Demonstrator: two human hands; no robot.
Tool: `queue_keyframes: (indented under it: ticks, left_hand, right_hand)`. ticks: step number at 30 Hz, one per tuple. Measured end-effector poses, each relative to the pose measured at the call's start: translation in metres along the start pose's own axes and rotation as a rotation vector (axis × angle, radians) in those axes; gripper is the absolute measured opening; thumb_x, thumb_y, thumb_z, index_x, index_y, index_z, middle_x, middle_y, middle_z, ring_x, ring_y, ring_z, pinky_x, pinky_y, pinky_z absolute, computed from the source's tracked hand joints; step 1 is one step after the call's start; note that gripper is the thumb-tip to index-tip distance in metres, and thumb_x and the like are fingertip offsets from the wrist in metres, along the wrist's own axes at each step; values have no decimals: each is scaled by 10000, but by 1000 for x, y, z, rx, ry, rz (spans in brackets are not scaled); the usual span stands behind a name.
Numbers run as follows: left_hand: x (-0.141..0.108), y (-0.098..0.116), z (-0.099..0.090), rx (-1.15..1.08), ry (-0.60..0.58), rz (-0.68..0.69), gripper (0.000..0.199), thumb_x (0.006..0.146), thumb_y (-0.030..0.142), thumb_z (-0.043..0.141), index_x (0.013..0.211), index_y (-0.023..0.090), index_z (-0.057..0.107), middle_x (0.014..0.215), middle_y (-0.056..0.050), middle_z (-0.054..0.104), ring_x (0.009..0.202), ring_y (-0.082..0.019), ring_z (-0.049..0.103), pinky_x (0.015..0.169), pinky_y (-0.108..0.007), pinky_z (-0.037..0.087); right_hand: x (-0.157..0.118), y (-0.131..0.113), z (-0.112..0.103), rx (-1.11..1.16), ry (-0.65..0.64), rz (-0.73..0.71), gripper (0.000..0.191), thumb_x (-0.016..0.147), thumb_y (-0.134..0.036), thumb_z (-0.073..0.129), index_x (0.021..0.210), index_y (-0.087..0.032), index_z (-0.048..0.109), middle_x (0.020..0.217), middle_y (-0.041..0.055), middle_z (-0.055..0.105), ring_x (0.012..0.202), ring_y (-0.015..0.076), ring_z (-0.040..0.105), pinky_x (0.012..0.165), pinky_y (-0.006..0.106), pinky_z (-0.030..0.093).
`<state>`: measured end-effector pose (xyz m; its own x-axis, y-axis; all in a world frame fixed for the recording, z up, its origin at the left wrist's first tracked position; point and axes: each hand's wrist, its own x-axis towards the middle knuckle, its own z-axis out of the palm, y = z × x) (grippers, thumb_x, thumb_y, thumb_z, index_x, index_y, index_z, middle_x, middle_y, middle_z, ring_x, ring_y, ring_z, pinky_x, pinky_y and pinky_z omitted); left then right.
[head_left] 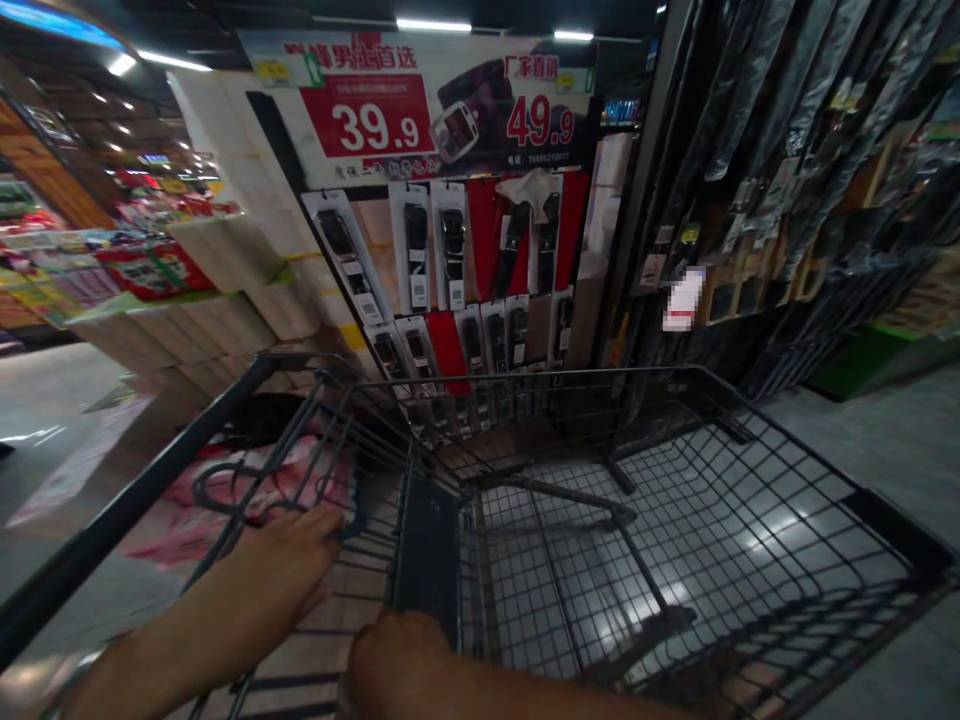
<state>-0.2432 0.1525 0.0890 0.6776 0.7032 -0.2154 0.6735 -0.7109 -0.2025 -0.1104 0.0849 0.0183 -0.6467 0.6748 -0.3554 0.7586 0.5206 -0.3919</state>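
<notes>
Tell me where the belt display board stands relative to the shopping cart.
In the head view the belt display board stands upright just beyond the far end of the shopping cart, centre-left, under its red price sign, with stacked boxes to its left.

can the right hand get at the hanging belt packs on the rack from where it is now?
Probably not. The right hand sits at the near end of the shopping cart, and the whole wire basket lies between it and the belt packs on the display beyond the cart's far end. The left hand is equally far back.
</notes>
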Motion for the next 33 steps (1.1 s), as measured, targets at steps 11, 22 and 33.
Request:
queue_keyframes:
  ticks: [11, 22, 33]
  left_hand:
    - [-7, -11, 28, 89, 62, -81, 368, 787, 133, 538, 1127, 213, 653, 1386, -142, 489, 1311, -367, 377, 1065, -591, 284]
    - [111, 65, -22, -30, -207, 36, 269, 826, 256, 555, 1010, 92, 662, 1060, -171, 666, 1056, -300, 571, 910, -432, 423]
    - [167, 25, 92, 85, -335, -1, 298, 769, 183, 617, 1036, 62, 670, 1139, -200, 645, 1102, -284, 562, 890, -350, 430]
  right_hand:
    - [-40, 108, 24, 339, 145, 440, 103, 639, -113, 615, 678, -142, 707, 716, 112, 720, 680, 228, 681, 538, 244, 451]
    - [-15, 177, 26, 514, 243, 652, 116, 650, -82, 621, 724, -148, 681, 809, 67, 718, 766, 190, 666, 555, 212, 403]
    - [14, 190, 63, 586, 252, 724, 109, 634, -129, 639, 726, -169, 682, 741, 49, 720, 685, 172, 671, 527, 202, 394]
